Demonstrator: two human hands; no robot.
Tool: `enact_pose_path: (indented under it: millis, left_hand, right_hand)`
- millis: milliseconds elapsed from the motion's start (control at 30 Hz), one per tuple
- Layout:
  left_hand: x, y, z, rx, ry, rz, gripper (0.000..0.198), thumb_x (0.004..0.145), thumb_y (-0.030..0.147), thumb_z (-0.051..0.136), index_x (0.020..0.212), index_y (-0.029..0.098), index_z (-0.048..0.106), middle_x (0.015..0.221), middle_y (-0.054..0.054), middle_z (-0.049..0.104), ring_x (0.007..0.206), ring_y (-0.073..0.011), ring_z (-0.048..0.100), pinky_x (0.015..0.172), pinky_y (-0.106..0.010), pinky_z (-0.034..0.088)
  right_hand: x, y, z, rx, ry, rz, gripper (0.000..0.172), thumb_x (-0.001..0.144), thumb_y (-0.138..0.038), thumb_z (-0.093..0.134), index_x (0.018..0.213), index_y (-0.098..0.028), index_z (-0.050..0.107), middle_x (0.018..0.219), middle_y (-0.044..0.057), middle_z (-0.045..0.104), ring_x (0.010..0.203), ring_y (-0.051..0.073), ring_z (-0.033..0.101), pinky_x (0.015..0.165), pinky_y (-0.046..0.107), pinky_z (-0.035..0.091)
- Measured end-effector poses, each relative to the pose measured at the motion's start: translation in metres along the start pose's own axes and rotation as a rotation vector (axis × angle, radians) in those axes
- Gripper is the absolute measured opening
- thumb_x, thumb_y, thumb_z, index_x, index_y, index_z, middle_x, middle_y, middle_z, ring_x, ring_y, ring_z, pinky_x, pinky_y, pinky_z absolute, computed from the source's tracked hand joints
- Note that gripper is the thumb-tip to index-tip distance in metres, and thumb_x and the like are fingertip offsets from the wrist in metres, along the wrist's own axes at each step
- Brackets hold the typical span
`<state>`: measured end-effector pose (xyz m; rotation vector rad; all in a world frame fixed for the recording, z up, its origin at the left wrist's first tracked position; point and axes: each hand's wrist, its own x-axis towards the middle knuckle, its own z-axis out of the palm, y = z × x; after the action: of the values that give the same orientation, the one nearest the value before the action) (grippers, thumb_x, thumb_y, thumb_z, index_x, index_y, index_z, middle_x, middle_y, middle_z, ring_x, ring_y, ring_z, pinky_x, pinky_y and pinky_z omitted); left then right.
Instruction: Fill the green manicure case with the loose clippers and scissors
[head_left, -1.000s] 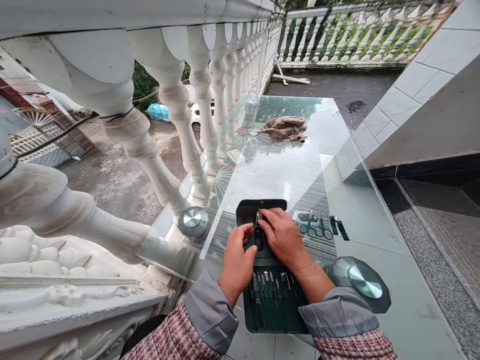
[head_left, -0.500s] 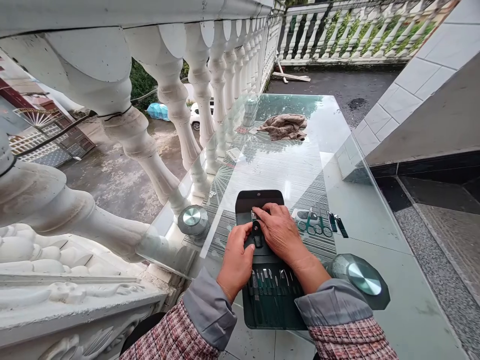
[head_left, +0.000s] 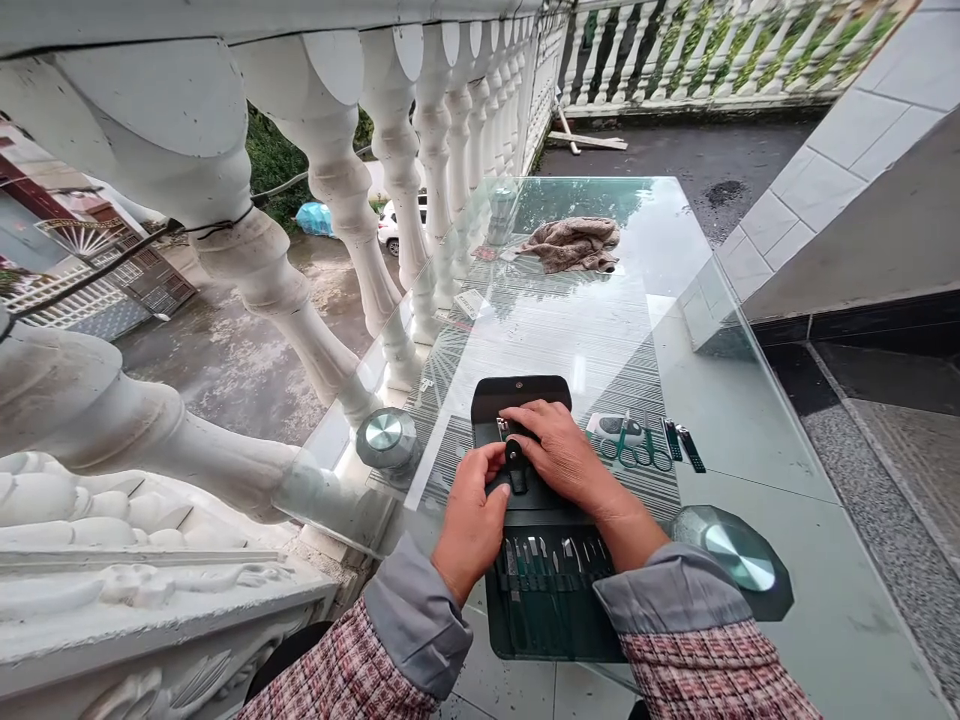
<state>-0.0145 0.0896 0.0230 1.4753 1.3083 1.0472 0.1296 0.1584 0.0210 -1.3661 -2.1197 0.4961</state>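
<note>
My left hand (head_left: 472,510) and my right hand (head_left: 559,457) hold a small black-and-steel manicure tool (head_left: 514,465) between them, the left at its black lower end and the right fingers over its steel tip. It is partly hidden by my fingers. Beneath my hands lies an open dark green manicure case (head_left: 551,625) with a row of steel tools (head_left: 551,565) in its lower loops. Its top flap (head_left: 521,393) shows above my right hand. Right of my right hand lie green-handled scissors (head_left: 636,455) and dark files (head_left: 682,447).
The case stands on a glass tabletop (head_left: 592,330) with round steel mounts (head_left: 386,438). A crumpled brown cloth (head_left: 574,245) lies at its far end. A white stone balustrade (head_left: 337,180) runs along the left, and a tiled wall (head_left: 817,190) rises right.
My hands and the tool have shifted slightly up the picture, with my right fingers further over the steel tip. The whole view has drifted a little as my head moved.
</note>
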Motion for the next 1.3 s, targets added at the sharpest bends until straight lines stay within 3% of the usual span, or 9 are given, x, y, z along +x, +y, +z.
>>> enact_pose_path:
  millis: [267,567,667,867,967,1033,1133,1300]
  left_hand:
    - [0.0,0.0,0.003,0.004,0.005,-0.05,0.041,0.074,0.003,0.044,0.111,0.018,0.051,0.108,-0.006,0.055,0.103,-0.0182,0.052,0.097,-0.038,0.04]
    - [0.001,0.002,0.003,0.034,0.015,-0.015,0.041,0.073,0.002,0.046,0.109,0.021,0.055,0.104,-0.004,0.056,0.101,-0.0188,0.053,0.095,-0.037,0.042]
    - [0.002,0.001,0.003,0.056,0.015,-0.017,0.035,0.074,0.003,0.049,0.103,0.021,0.058,0.1,-0.004,0.057,0.099,-0.0189,0.053,0.092,-0.036,0.043]
    - [0.008,0.003,0.005,0.14,0.062,0.011,0.015,0.075,0.008,0.055,0.081,0.02,0.062,0.086,-0.001,0.058,0.09,-0.0181,0.054,0.084,-0.032,0.043]
    - [0.011,0.003,0.007,0.12,0.103,0.007,0.013,0.077,0.01,0.055,0.079,0.02,0.062,0.084,0.0,0.059,0.087,-0.0171,0.055,0.081,-0.03,0.044]
    - [0.013,0.002,0.007,0.089,0.123,-0.008,0.013,0.078,0.011,0.054,0.08,0.02,0.063,0.084,0.0,0.06,0.086,-0.0166,0.056,0.08,-0.029,0.044]
    - [0.014,0.001,0.007,0.059,0.142,-0.019,0.014,0.078,0.01,0.053,0.08,0.019,0.063,0.083,0.0,0.061,0.084,-0.0157,0.057,0.079,-0.028,0.044]
    - [0.014,0.0,0.005,0.018,0.14,-0.024,0.017,0.079,0.008,0.049,0.083,0.019,0.062,0.085,-0.001,0.061,0.084,-0.015,0.057,0.08,-0.027,0.045]
  right_hand:
    - [0.006,-0.001,0.001,0.505,0.091,0.339,0.022,0.071,-0.027,0.06,0.092,-0.019,0.065,0.084,0.002,0.069,0.078,0.015,0.062,0.074,0.031,0.048]
    - [0.006,-0.001,0.006,0.546,0.174,0.401,0.021,0.067,-0.028,0.062,0.086,-0.02,0.066,0.08,0.002,0.07,0.075,0.017,0.064,0.073,0.032,0.05]
    - [0.005,-0.002,0.005,0.512,0.139,0.413,0.019,0.068,-0.026,0.062,0.086,-0.02,0.066,0.079,0.002,0.07,0.074,0.017,0.064,0.072,0.032,0.049]
    - [0.003,-0.008,-0.001,0.358,-0.003,0.357,0.018,0.072,-0.022,0.059,0.088,-0.022,0.067,0.08,0.001,0.07,0.076,0.017,0.063,0.073,0.032,0.047]
    - [0.002,-0.009,-0.001,0.216,-0.051,0.241,0.016,0.076,-0.023,0.056,0.087,-0.024,0.067,0.081,0.001,0.068,0.079,0.017,0.061,0.074,0.032,0.045]
    - [0.002,-0.009,-0.001,0.071,-0.042,0.141,0.014,0.079,-0.025,0.053,0.078,-0.022,0.067,0.079,0.003,0.065,0.08,0.018,0.057,0.074,0.032,0.042]
    - [0.001,-0.009,-0.002,-0.118,0.004,0.046,0.026,0.084,-0.028,0.05,0.064,-0.021,0.064,0.075,0.005,0.06,0.078,0.019,0.051,0.073,0.033,0.039]
    - [-0.001,-0.009,-0.007,-0.151,-0.013,0.004,0.032,0.086,-0.031,0.048,0.06,-0.021,0.063,0.078,0.005,0.061,0.078,0.019,0.048,0.071,0.032,0.038]
